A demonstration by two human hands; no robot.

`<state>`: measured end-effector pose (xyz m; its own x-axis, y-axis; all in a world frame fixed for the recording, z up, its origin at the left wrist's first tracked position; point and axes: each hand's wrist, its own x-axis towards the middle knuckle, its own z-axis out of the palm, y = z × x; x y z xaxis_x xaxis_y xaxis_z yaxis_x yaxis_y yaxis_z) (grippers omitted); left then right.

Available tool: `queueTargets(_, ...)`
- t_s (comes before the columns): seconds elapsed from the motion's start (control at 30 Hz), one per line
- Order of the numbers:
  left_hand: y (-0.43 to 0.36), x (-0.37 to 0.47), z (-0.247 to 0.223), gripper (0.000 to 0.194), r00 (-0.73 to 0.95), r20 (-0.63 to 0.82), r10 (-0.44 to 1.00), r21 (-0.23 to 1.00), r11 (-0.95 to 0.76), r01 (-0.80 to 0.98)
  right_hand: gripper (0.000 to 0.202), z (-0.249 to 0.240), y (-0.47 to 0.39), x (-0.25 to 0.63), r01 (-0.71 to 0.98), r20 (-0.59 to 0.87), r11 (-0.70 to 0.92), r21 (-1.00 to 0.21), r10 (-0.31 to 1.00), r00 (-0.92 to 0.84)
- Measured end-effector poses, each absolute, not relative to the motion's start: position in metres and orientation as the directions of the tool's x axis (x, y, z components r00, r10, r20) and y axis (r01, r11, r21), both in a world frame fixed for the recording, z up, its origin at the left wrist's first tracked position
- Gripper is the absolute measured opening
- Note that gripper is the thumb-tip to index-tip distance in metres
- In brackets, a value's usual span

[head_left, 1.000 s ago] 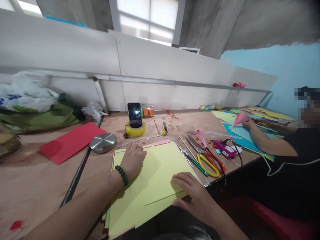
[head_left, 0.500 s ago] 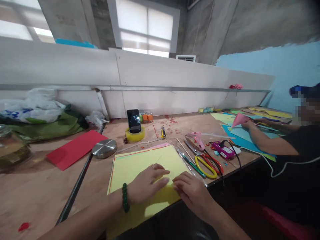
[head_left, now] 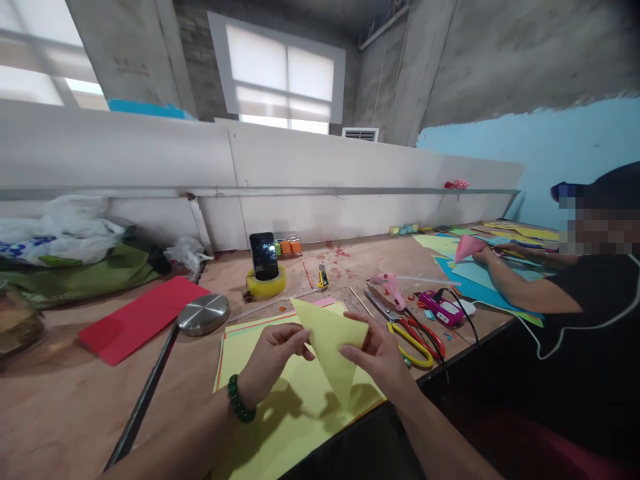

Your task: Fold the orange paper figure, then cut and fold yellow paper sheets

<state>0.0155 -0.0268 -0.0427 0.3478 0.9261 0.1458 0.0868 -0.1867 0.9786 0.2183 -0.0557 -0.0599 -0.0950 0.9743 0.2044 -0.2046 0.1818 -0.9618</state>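
Head view: both hands, left (head_left: 273,357) and right (head_left: 381,353), have lifted a yellow triangle (head_left: 333,347) off the stack (head_left: 295,413), pinching its edges.

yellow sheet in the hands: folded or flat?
Folded: the yellow sheet forms a triangle, lifted off the paper stack between left hand and right hand.
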Motion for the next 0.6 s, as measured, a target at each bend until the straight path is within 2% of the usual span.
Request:
queueTargets(0.13,-0.027,0.014,-0.041,0.048,0.386,0.114,0.915,0.985,-0.155,0.076,0.067,-0.054,-0.050,0.211,-0.254,0.179,0.146,-0.956,0.978,-0.111)
queueTargets(0.3,-0.034,0.021,-0.044,0.051,0.489,0.062,0.870,0.983,-0.138,0.122,0.072,-0.050,-0.046,0.201,-0.220,0.183,0.156,-0.963,0.977,-0.111)
queueTargets(0.4,-0.033,0.023,-0.049,0.052,0.437,0.069,0.897,0.978,-0.146,0.146,0.069,-0.054,-0.045,0.198,-0.213,0.205,0.173,-0.962,0.969,-0.140)
queueTargets(0.53,-0.024,0.017,-0.053,0.051,0.330,0.105,0.938,0.972,-0.167,0.165,0.050,-0.062,-0.043,0.201,-0.177,0.235,0.205,-0.963,0.957,-0.170)
queueTargets(0.6,-0.018,0.012,-0.053,0.049,0.271,0.131,0.954,0.968,-0.182,0.172,0.050,-0.066,-0.041,0.204,-0.179,0.244,0.213,-0.961,0.953,-0.177)
